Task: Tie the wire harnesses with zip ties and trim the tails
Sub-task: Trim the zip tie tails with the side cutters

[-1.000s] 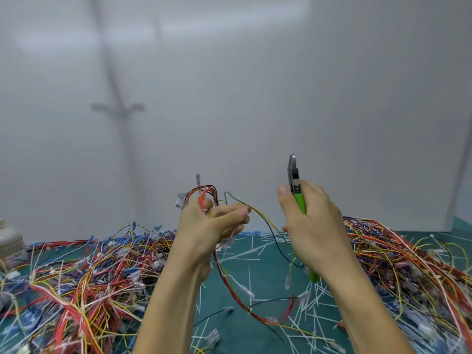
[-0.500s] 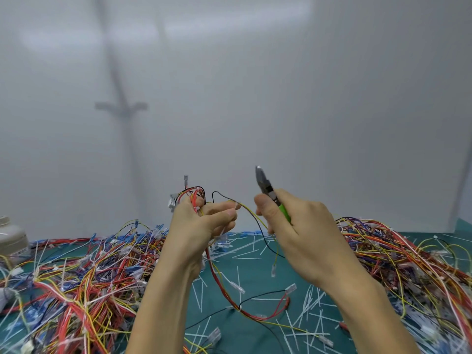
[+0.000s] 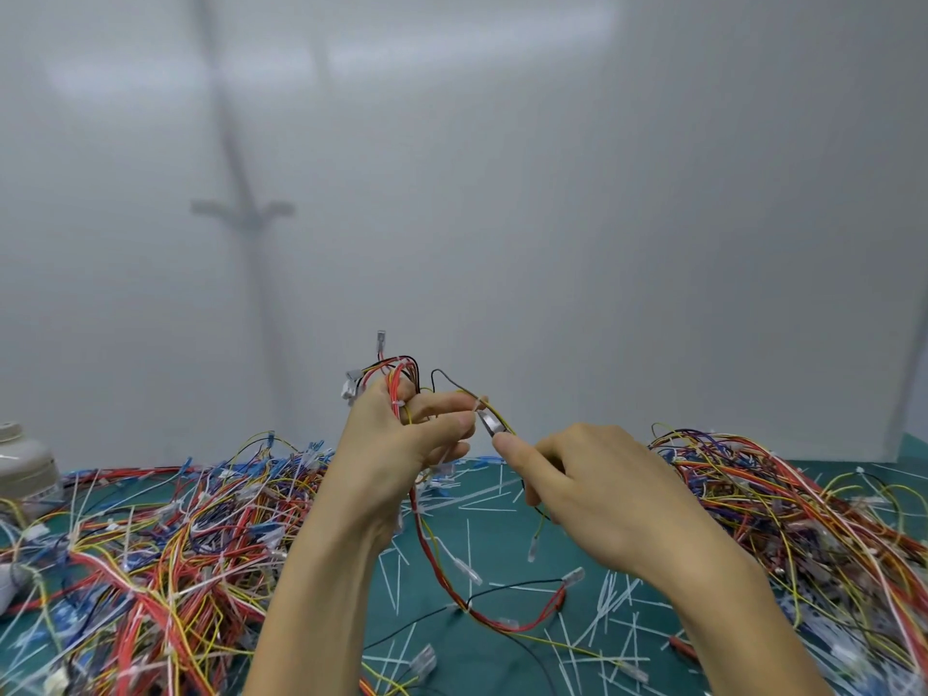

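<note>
A white lidded jar (image 3: 25,464) stands at the far left edge of the green worktop (image 3: 502,550). The small marks on its side are too blurred to read, and its contents are hidden. Above the middle of the worktop the left hand (image 3: 401,444) has its fingers curled tight round a wire harness (image 3: 396,379) of red, yellow and black leads. It holds the bunched top raised, while the rest hangs down and loops onto the worktop toward the near edge. A white zip tie (image 3: 399,404) circles the bundle just above the knuckles. The right hand (image 3: 592,489) is closed round a pair of cutters (image 3: 489,424). Only their metal nose shows past the thumb, right at the left hand's fingertips, and whether the blades are apart cannot be told. One tangled heap of wires (image 3: 150,545) covers the left side of the worktop and another pile (image 3: 803,519) lies along its right edge. Cut white tails (image 3: 607,600) lie scattered between them.
</note>
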The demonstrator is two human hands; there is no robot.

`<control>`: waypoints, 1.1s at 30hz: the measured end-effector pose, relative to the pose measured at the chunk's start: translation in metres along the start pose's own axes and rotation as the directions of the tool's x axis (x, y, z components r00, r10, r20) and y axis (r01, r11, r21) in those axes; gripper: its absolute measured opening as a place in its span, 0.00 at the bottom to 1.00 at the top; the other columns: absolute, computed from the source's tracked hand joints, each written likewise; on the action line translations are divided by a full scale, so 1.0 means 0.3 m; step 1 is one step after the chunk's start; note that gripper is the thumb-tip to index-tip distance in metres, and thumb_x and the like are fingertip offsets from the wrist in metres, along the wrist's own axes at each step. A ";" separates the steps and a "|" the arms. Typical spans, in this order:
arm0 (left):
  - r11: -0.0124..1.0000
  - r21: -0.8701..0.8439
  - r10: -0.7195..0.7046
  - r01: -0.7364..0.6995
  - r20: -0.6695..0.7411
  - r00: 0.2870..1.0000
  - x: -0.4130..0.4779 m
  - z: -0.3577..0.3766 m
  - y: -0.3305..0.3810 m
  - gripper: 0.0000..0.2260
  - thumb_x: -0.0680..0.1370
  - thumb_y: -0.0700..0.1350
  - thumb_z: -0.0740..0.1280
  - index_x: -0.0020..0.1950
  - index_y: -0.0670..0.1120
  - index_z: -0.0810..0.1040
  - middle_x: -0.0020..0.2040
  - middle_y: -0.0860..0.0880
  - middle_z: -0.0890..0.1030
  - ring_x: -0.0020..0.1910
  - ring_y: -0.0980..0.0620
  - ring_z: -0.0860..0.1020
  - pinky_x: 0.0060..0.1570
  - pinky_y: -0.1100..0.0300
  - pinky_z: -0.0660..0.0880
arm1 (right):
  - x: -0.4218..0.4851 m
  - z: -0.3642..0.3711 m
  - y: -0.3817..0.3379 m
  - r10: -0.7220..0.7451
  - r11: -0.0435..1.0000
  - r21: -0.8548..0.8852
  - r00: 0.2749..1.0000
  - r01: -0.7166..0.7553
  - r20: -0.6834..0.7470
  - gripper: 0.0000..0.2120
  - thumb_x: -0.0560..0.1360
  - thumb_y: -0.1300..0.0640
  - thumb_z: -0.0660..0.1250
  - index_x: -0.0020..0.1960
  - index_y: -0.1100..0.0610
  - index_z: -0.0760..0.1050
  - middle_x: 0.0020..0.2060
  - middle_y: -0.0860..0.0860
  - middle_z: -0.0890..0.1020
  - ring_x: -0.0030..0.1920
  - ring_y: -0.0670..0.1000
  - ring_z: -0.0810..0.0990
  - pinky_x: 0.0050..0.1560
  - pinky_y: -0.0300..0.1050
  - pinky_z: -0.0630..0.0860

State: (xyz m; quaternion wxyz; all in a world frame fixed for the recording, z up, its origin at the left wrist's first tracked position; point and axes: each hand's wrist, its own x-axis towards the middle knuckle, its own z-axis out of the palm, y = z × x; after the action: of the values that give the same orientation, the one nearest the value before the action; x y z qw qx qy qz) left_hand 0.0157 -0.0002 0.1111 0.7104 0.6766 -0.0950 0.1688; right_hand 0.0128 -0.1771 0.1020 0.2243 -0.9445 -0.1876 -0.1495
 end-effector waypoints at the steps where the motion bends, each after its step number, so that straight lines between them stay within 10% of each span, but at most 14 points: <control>1: 1.000 0.005 0.003 -0.003 0.010 1.000 0.000 0.001 0.000 0.20 0.72 0.28 0.71 0.42 0.46 0.61 0.43 0.43 0.86 0.37 0.50 0.83 0.35 0.62 0.79 | 0.000 0.000 0.000 -0.002 1.000 -0.008 1.000 0.002 -0.010 0.40 0.74 0.27 0.42 0.40 0.58 0.79 0.33 0.53 0.82 0.38 0.54 0.80 0.45 0.52 0.78; 33: 0.998 0.058 0.006 -0.011 0.084 0.996 -0.002 -0.004 -0.002 0.19 0.73 0.30 0.71 0.43 0.45 0.61 0.47 0.45 0.86 0.41 0.49 0.84 0.36 0.64 0.78 | 0.000 -0.011 0.012 -0.025 1.000 -0.005 0.997 0.025 -0.077 0.42 0.69 0.24 0.41 0.39 0.58 0.78 0.29 0.55 0.81 0.35 0.52 0.79 0.39 0.49 0.75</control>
State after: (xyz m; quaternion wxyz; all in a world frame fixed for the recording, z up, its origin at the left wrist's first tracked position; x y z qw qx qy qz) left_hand 0.0154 0.0009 0.1103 0.6849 0.7032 -0.1226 0.1462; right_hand 0.0136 -0.1818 0.1035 0.2277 -0.9360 -0.1904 -0.1891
